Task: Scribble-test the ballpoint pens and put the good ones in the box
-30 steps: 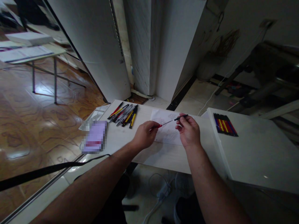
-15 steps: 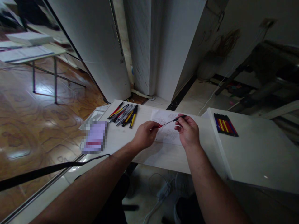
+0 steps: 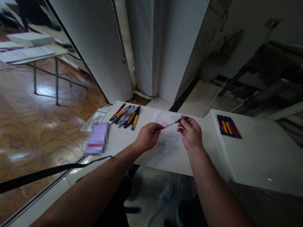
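Over a scribbled sheet of paper point(image 3: 170, 138), both hands hold parts of a ballpoint pen. My left hand point(image 3: 148, 136) is closed around a red pen barrel point(image 3: 162, 128), most of which its fingers hide. From the barrel a thin refill point(image 3: 169, 125) runs up to the right. It meets a black pen part point(image 3: 181, 119) pinched between the thumb and fingers of my right hand point(image 3: 191, 132). Left of the paper lies a loose pile of pens point(image 3: 125, 116), with red, yellow, black and clear barrels.
On a white surface point(image 3: 260, 157) at right, several pens point(image 3: 228, 126) lie in a neat row. A blurred-out purple phone-like item point(image 3: 97, 137) rests by the bench's left end. A black strap point(image 3: 56, 170) crosses the lower left. Cables point(image 3: 163, 197) lie on the floor beneath the bench point(image 3: 170, 159).
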`<control>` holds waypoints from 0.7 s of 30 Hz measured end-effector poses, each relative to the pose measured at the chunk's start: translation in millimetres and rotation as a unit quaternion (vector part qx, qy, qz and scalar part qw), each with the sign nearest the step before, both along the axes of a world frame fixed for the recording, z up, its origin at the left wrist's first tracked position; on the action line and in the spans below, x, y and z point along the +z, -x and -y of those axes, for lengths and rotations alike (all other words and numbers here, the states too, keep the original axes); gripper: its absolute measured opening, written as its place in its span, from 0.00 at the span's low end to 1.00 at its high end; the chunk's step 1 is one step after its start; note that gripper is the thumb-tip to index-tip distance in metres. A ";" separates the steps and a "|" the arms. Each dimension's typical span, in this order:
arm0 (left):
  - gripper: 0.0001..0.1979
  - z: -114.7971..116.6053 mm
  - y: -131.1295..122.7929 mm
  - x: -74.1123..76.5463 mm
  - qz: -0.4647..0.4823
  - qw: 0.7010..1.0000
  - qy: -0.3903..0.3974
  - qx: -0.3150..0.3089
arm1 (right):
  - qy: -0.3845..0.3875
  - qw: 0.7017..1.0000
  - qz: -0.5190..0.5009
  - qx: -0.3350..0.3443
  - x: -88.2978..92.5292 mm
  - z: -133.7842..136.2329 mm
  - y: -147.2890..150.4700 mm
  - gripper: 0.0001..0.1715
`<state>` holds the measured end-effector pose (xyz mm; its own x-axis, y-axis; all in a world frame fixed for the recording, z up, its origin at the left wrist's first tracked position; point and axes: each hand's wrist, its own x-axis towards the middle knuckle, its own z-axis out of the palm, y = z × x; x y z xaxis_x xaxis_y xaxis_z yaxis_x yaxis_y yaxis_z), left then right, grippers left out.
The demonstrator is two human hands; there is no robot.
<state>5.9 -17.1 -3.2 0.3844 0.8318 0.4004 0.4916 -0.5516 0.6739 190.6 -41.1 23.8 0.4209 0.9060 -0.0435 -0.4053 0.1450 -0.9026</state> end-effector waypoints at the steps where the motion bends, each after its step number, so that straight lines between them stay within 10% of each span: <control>1: 0.08 0.0 -0.1 0.1 -0.001 1.000 0.000 0.000 | 0.002 1.000 0.002 0.002 -0.2 0.2 0.6 0.14; 21: 0.08 2.2 -2.9 3.5 -0.001 1.000 -0.001 0.005 | 0.030 0.995 0.079 0.059 -11.8 4.2 21.2 0.15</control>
<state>8.8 -19.3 0.3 0.3769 0.8353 0.4002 0.4992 -0.5472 0.6718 169.4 -45.3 12.0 0.3168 0.9476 -0.0417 -0.2689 0.0476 -0.9620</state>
